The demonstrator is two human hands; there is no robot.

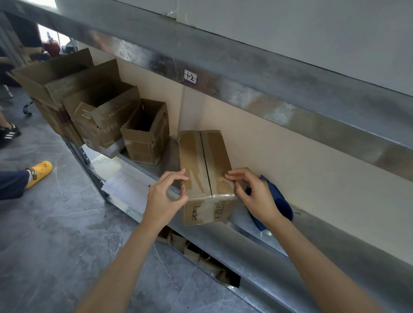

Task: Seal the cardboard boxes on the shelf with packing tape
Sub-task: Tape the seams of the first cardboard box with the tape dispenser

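At the lower centre, the left hand [166,195] pinches the near left corner of a closed cardboard box [206,165], while the right hand [251,192] curls its fingers over the near right edge, onto the brown tape across the flaps. The box sits mid-frame on the metal shelf [262,245], a blue object [280,200] just right of it. Toward the upper left stand a small open box [146,135], a medium open box [106,120] and a large open box [55,79], their insides too dark to tell any contents.
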